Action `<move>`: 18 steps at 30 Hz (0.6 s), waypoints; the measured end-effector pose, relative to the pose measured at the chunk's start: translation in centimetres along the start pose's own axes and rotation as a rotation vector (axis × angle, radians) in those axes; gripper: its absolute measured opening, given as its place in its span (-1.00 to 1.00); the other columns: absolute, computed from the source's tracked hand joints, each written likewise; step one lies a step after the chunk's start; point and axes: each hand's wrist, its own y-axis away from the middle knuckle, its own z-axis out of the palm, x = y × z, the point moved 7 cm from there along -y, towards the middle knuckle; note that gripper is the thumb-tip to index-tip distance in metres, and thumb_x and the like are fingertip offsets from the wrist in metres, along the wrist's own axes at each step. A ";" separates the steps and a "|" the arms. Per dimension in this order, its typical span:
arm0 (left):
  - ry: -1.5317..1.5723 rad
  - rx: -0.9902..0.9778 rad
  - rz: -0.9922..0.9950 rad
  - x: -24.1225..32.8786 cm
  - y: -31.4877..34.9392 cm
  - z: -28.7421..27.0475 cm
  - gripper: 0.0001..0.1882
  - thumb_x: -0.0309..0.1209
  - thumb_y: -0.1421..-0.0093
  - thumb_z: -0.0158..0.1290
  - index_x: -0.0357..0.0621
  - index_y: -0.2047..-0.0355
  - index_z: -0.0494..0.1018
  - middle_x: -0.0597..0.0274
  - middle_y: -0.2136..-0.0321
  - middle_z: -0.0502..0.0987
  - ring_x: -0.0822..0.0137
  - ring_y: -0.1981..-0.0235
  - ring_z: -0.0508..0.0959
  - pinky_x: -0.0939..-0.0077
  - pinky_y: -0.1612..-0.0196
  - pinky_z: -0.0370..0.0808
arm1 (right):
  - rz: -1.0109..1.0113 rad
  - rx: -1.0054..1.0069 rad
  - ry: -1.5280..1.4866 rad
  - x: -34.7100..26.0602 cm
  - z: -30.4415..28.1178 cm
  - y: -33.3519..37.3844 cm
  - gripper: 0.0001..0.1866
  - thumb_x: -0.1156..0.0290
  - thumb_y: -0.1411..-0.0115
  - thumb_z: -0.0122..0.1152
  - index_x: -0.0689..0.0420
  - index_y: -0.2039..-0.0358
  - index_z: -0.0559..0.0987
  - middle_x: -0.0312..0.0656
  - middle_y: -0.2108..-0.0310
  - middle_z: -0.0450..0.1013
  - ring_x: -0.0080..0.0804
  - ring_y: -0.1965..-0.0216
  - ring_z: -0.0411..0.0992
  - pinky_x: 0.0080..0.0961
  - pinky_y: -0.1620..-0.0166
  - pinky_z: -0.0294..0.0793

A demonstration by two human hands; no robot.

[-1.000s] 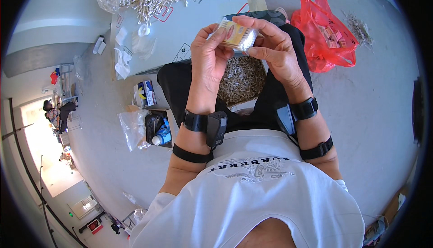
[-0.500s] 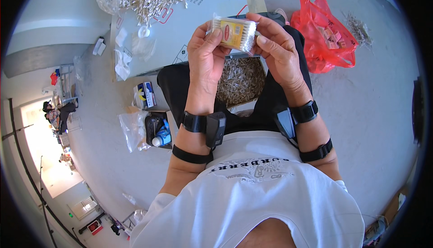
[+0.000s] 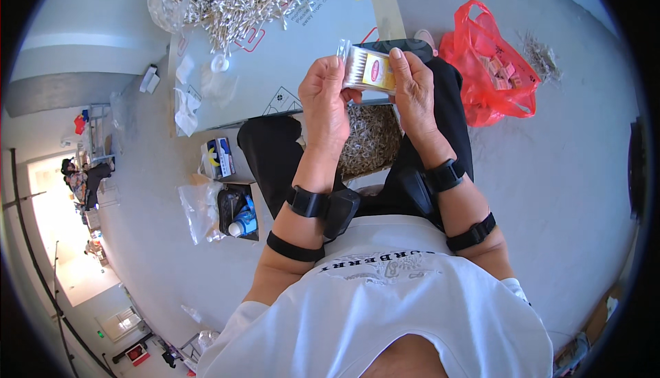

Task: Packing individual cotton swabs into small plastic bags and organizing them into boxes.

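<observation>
Both hands pinch a clear packet of cotton swabs (image 3: 370, 70): we see the left hand (image 3: 326, 103) on its transparent end, thumb along the edge, and the right hand (image 3: 416, 96) on the yellow-labelled end, thumb at the upper corner. In our view the packet sits just past the far side of the heap of loose swabs (image 3: 371, 141) between the knees. Half a second ago, white cotton heads showed on the right; now they show on the left and the label lies right, so the packet has been turned. That, we judge, brings the wrapper's clear end under the left fingers while the right hand steadies the rest; whether it is sealed we cannot tell. Beyond the heap and to its left, a second swab pile (image 3: 240, 0) spreads across a pale tabletop (image 3: 275, 65). Right of the heap slumps a red plastic bag (image 3: 474, 96) holding small pink packs (image 3: 502, 72).
</observation>
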 end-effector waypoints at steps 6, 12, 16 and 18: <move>0.092 0.045 -0.150 -1.0 -1.3 -1.5 -0.83 -0.41 -0.18 0.03 -0.29 0.46 0.43 0.26 0.60 0.44 0.49 0.65 0.36 0.63 0.62 0.30 | 0.110 -0.032 -0.156 1.2 0.6 -0.2 -0.62 0.09 -0.27 -0.06 0.14 0.49 0.42 -0.45 0.64 0.25 -0.78 0.64 0.14 -0.74 0.64 0.10; 0.032 -0.109 -0.172 -1.4 -2.6 -2.2 -0.95 -0.57 -0.11 0.02 -0.32 0.47 0.43 0.26 0.59 0.45 0.53 0.62 0.36 0.66 0.62 0.28 | 0.246 -0.075 -0.242 2.5 1.2 -0.7 -0.64 0.06 -0.26 -0.05 0.12 0.36 0.47 -0.44 0.56 0.37 -0.81 0.60 0.27 -0.81 0.62 0.20; -0.183 -0.017 -0.091 -1.1 -3.7 -3.1 -0.97 -0.63 -0.09 0.00 -0.32 0.48 0.43 0.28 0.62 0.43 0.57 0.68 0.32 0.72 0.65 0.24 | 0.324 -0.035 -0.280 3.7 1.9 -1.1 -0.63 0.04 -0.25 -0.05 0.11 0.36 0.48 -0.44 0.57 0.38 -0.81 0.62 0.27 -0.82 0.63 0.19; -0.218 0.001 -0.036 -0.6 -4.1 -3.5 -0.96 -0.65 -0.09 -0.01 -0.32 0.48 0.43 0.29 0.64 0.42 0.57 0.70 0.31 0.73 0.66 0.22 | 0.270 -0.065 -0.215 3.7 2.0 -1.7 -0.63 0.03 -0.25 -0.04 0.11 0.39 0.47 -0.44 0.60 0.36 -0.81 0.63 0.25 -0.81 0.64 0.18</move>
